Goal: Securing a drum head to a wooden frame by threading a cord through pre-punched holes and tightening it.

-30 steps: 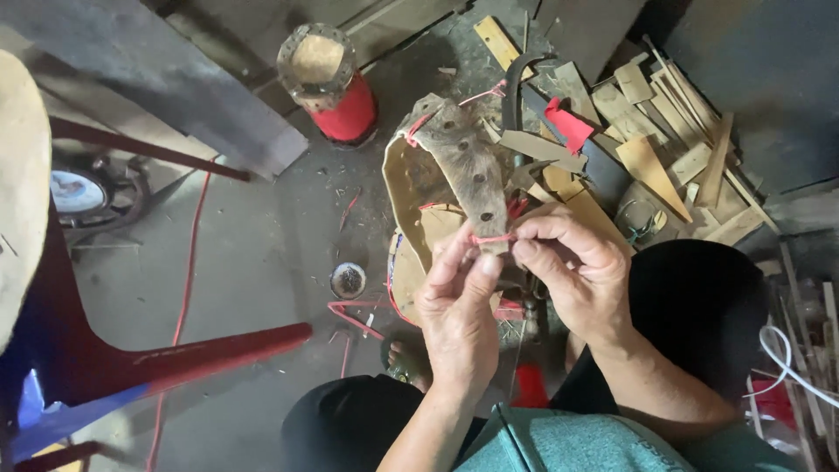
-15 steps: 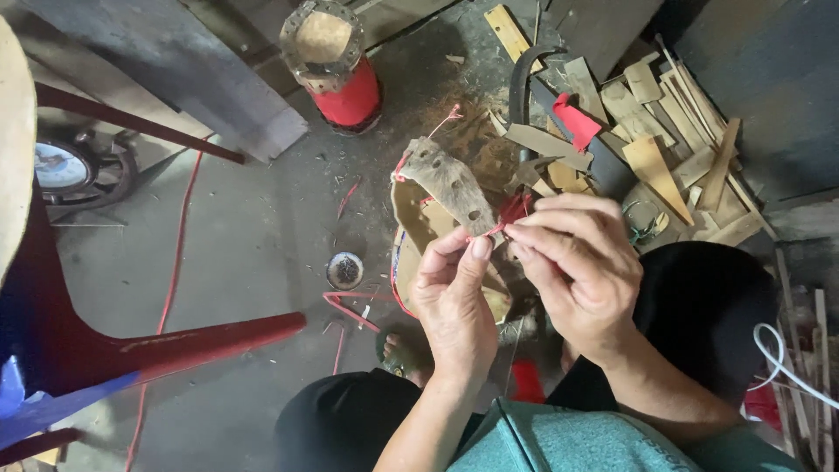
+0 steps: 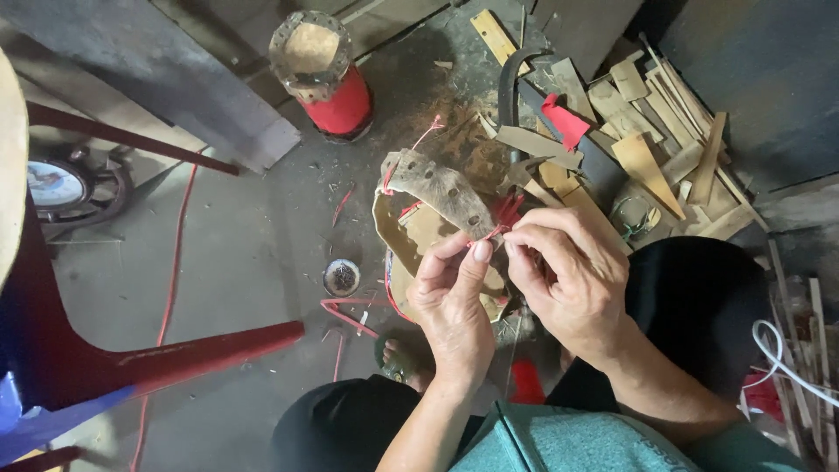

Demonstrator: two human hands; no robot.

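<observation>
Both hands were raised in front of the person, close together over the lap. Left hand (image 3: 453, 306) was closed in a pinch, with the thumb and the first fingers pressed on a thin red cord (image 3: 496, 225). Right hand (image 3: 572, 278) was closed too, its fingertips gripping the same cord just beside the left thumb. The two hands almost touched each other at the place where the cord came out.

That cord ran into the edge of a small drum frame (image 3: 418, 253), a round body of pale wood that lay tilted just behind the hands. A strip of greyish hide (image 3: 437, 185) with a row of punched holes was folded over its upper rim, and more red cord went through some holes at its far end. The lower part of the frame was hidden by the hands.

On the grey concrete floor (image 3: 253, 253), a second drum with a red body (image 3: 325, 79) stood upright, well apart from the hands. Near the frame lay a small round tin (image 3: 341, 277). A pile of flat wooden pieces (image 3: 651, 122) was spread at the right, and a curved dark knife (image 3: 559, 114) lay between them, with a red rag on it. At the left a red stool leg (image 3: 175, 354) crossed the view. A foot in a green sandal (image 3: 404, 360) showed under the left wrist.
</observation>
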